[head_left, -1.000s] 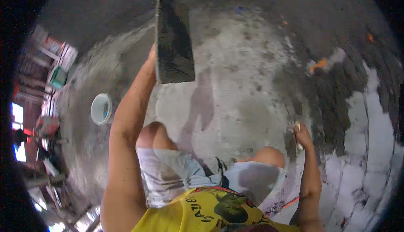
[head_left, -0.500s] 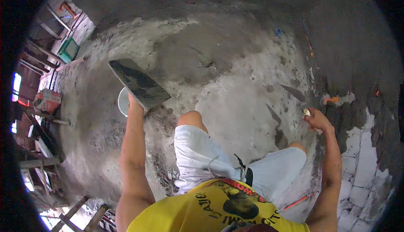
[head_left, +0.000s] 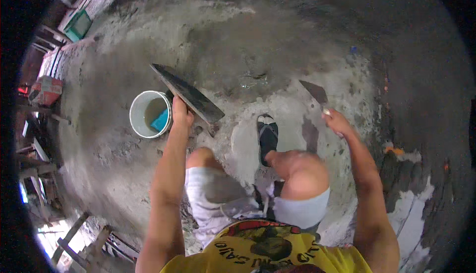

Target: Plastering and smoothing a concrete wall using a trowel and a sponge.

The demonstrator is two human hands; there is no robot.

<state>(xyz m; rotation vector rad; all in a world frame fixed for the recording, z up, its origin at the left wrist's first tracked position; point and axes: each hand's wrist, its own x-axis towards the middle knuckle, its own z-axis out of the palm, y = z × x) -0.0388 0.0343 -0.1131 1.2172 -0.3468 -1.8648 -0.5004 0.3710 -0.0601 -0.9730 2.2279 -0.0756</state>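
well, our two hands are apart, each closed on a tool of its own. in the left hand (head_left: pixel 182 113) we grip a dark board (head_left: pixel 188 92), flat and rectangular, from its underside; the fingers are partly hidden by its edge, so we cannot tell how they wrap the grip. the board is tilted, its long near edge slanting from upper left to lower right, out in front of our left knee. in the right hand (head_left: pixel 338 122) we have a pointed trowel (head_left: pixel 314 92) clamped by its pale handle, the blade aimed forward and to the left, above the rough grey floor (head_left: pixel 223 70). the board and the trowel stand well apart.

just beside the left hand we see a white bucket (head_left: pixel 141 108) with a turquoise piece (head_left: pixel 159 121) inside; whether the hand touches the rim we cannot tell. between our hands, a foot in a dark sandal (head_left: pixel 268 134) rests on a paler patch of floor. off to the left are a green crate (head_left: pixel 78 25), a red and whitish sack (head_left: pixel 45 90) and some timber (head_left: pixel 74 236). on our right, the wall (head_left: pixel 411 218) shows pale blocks beside dark mortar.
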